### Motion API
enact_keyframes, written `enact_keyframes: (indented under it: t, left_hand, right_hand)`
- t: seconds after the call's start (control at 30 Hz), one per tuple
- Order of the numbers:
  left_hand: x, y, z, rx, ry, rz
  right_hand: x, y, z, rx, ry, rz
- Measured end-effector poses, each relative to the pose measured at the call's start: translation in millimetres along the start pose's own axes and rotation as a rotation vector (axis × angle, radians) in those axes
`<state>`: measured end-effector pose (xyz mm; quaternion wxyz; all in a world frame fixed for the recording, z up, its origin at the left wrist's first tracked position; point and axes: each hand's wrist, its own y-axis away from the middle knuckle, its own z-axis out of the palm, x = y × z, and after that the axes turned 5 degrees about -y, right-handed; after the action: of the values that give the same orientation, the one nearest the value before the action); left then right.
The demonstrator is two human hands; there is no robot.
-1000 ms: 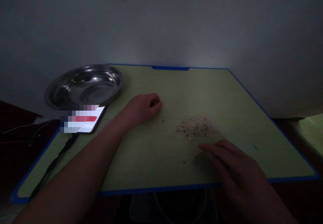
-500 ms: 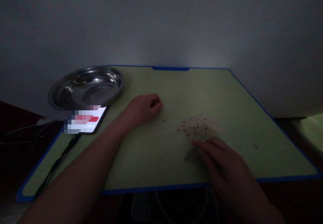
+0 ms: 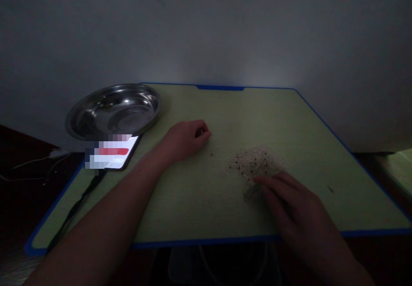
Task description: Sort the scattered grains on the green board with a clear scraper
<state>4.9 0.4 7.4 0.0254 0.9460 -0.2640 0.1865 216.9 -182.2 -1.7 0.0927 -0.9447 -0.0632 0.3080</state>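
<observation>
My left hand [image 3: 189, 138] rests on the light green tabletop [image 3: 244, 114], fingers curled in with thumb and forefinger close together. A thin pale glint shows inside the curl; what it is I cannot make out. Across from it lies a spread pile of small pale grains [image 3: 257, 159] with several dark round bits among them. My right hand [image 3: 296, 204] is at the near side of this pile, its fingers pressed together and pointing left. Under its fingertips is a faint greyish, see-through shape [image 3: 251, 192], too dim to name. One dark bit [image 3: 211, 154] lies apart, near my left hand.
A wide steel basin [image 3: 112, 112] stands at the table's back left corner. In front of it lies a lit phone [image 3: 119, 153], partly blurred out, with a dark strap [image 3: 77, 208] running toward me. A small dark sliver [image 3: 331, 189] is at the right. A wall rises behind.
The whole view has shifted slightly. My right hand has moved a little to the right beside the grains, with the greyish shape near its fingertips. My left hand keeps its curled pose.
</observation>
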Motion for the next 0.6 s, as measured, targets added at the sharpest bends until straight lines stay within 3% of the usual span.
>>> enact_keyframes:
  t: [0.3,0.5,0.6]
  left_hand:
    - [-1,0,1.0,0.001,0.014,0.01]
    - [-3,0,1.0,0.004,0.024,0.013]
    - [-3,0,1.8,0.006,0.019,0.021]
  right_hand:
    - [4,-8,2,0.036,0.0,0.032]
    - [3,-3,4,-0.098,-0.065,0.014]
    - [2,2,1,-0.105,-0.087,0.011]
